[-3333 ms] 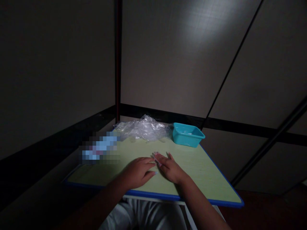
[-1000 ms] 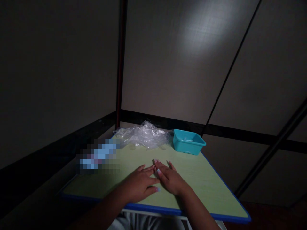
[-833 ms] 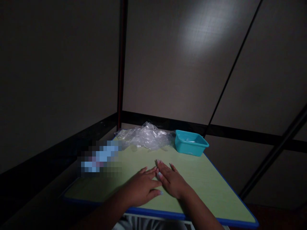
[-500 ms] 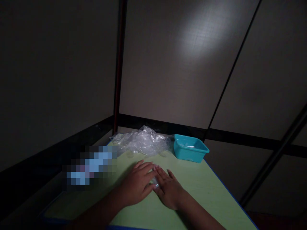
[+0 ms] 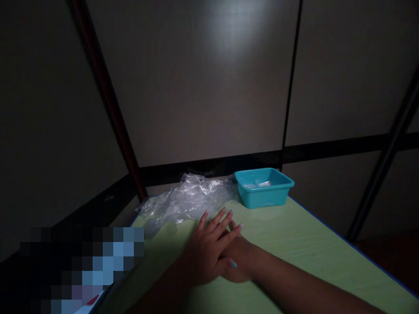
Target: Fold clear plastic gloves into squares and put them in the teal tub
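Note:
Over the pale green table [image 5: 304, 244], my left hand [image 5: 209, 248] lies across the top of my right hand [image 5: 240, 255]. The left fingers are stretched out and spread, with light blue polish on some nails. Most of my right hand's fingers are covered by the left; one straight fingertip shows past it, and the hand looks flat and low to the tabletop. Whatever may lie under the right palm is hidden. Just beyond the fingertips is a crumpled clear plastic sheet or bag [image 5: 193, 198].
A turquoise plastic basin [image 5: 265, 198] stands at the table's back right, with something clear or whitish inside. Panelled walls [image 5: 209, 109] close off the back and left. A blurred blue-and-dark patch [image 5: 108, 266] covers the left side. Blue edging runs along the table.
My left hand has moved right, from beside my right hand to on top of it. The small clear piece between the hands is now out of sight. The view has tilted and shifted.

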Demonstrator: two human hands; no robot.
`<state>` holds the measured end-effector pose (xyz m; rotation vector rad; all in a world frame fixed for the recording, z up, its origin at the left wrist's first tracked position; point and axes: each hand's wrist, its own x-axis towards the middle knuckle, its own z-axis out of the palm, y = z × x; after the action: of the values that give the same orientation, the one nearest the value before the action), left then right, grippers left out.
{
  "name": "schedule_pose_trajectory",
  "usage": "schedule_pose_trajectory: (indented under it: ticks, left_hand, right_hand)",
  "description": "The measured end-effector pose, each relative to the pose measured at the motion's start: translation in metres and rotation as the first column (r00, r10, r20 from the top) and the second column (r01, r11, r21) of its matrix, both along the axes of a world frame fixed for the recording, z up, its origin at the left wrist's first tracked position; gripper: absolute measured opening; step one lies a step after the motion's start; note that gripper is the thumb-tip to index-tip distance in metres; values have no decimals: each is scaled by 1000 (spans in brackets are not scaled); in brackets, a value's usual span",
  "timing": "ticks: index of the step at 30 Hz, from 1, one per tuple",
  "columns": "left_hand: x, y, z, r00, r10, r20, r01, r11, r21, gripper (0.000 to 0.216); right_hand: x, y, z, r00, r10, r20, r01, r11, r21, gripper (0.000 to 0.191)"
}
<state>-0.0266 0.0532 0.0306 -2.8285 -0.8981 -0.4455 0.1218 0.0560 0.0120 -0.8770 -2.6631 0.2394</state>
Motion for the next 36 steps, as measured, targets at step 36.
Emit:
schedule_pose_trajectory:
  ticks: [36]
  left_hand:
    - [-19, 13, -5, -8, 832, 554, 806, 334, -490, 40]
  right_hand:
    - [17, 17, 14, 956, -6, -293, -28, 993, -114, 13]
